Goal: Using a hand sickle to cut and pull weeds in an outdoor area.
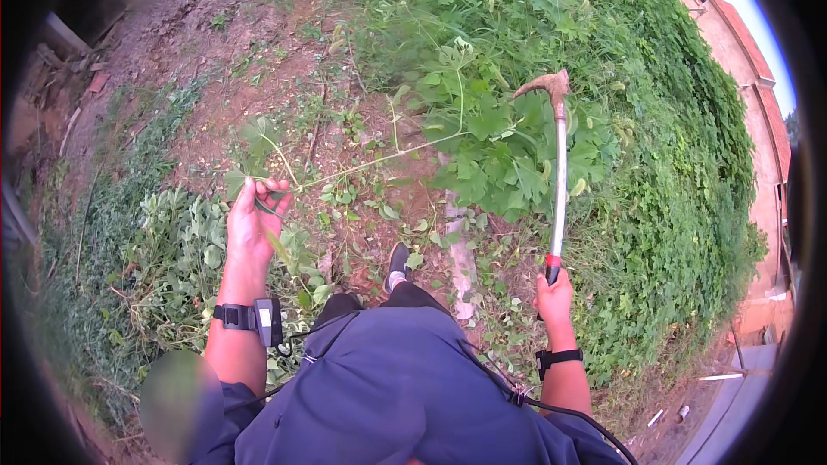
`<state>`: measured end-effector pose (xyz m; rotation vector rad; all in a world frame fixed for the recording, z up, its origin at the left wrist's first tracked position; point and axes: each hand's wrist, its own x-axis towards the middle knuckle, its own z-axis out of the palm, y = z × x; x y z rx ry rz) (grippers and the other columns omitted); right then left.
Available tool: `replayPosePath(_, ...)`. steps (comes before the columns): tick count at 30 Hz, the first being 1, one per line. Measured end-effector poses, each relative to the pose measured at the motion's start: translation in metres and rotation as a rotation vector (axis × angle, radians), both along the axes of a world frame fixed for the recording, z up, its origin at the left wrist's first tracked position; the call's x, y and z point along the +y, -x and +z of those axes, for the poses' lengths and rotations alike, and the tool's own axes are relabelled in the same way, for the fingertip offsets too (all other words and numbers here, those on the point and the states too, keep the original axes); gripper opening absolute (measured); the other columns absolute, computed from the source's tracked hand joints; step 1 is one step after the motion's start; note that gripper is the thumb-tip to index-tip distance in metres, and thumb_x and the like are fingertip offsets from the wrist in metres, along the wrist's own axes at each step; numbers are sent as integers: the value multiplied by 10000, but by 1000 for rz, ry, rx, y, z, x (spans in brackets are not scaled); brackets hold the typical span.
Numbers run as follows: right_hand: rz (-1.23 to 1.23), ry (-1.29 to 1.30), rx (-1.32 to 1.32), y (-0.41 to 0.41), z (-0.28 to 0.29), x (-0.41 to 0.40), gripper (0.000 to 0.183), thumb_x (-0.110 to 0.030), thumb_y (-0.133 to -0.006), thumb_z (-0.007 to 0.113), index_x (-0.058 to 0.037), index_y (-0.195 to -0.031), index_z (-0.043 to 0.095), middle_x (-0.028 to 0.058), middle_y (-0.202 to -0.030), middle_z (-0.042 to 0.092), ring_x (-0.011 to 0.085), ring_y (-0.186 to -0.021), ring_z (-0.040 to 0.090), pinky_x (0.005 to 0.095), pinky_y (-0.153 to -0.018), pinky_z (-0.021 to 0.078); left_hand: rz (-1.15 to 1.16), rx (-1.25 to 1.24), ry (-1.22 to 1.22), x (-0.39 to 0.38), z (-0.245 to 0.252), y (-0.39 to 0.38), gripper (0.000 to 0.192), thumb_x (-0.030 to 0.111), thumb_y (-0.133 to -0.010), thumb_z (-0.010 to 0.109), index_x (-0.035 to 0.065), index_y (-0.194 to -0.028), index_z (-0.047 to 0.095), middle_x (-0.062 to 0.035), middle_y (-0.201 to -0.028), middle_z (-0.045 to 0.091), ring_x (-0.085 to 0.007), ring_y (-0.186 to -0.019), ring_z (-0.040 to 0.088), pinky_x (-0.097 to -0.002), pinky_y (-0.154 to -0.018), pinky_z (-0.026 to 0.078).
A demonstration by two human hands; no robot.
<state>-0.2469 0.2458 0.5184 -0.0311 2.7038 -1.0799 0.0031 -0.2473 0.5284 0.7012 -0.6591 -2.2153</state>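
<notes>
A long green vine stem runs from my left hand across to a clump of lobed leaves. The fingers of that hand are curled around the near end of the vine, with leaves sticking out past them. My right hand grips the dark handle of a long-handled sickle with a pale shaft and a red band. Its rusty curved head is raised in front of the leaf clump and points left. Whether the head touches the leaves cannot be told.
Bare soil with scattered leaves lies ahead and to the left. A heap of cut-looking greenery is beside my left arm. Dense climbing plants fill the right side, before a building wall. A pale flat strip lies near my shoe.
</notes>
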Motion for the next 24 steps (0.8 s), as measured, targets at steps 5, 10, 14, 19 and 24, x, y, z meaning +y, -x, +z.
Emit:
replayPosePath(5,203,-313,280,90,-20,-37,257,-193,-808,685,-6,-879,523,166,-696,604,348,-662,635,445,-648,511,-12,-17,36,7,16,5,303,335,-1028,484,126,-814,534,-40,-900,624,-236,-968,629,-431,-928,467)
replayPosePath(10,295,-438,207,96,-44,-20,266,-213,-785,669,-5,-893,545,229,-764,637,426,-743,639,475,-701,504,-12,-28,64,2,27,10,320,327,-1037,464,116,-805,529,-49,-899,622,-245,-967,634,-439,-910,480)
replayPosePath(14,157,-535,81,31,-53,51,228,-196,-777,663,-18,-859,546,225,-745,627,408,-720,640,471,-686,499,-15,-24,75,-2,24,20,323,324,-1035,467,113,-799,526,-52,-891,621,-248,-961,637,-431,-899,481)
replayPosePath(19,-152,-250,-117,-130,-25,124,179,-121,-798,660,-37,-837,507,69,-658,553,165,-583,553,370,-574,471,19,77,-46,-22,10,39,314,310,-1038,461,106,-808,528,-59,-872,613,-248,-949,621,-415,-885,485)
replayPosePath(24,-318,-389,-182,-289,-5,165,219,-120,-773,677,-16,-916,548,60,-665,529,157,-591,513,330,-568,443,112,32,66,-70,9,25,312,304,-1045,439,95,-841,548,-78,-923,639,-251,-977,625,-402,-893,483)
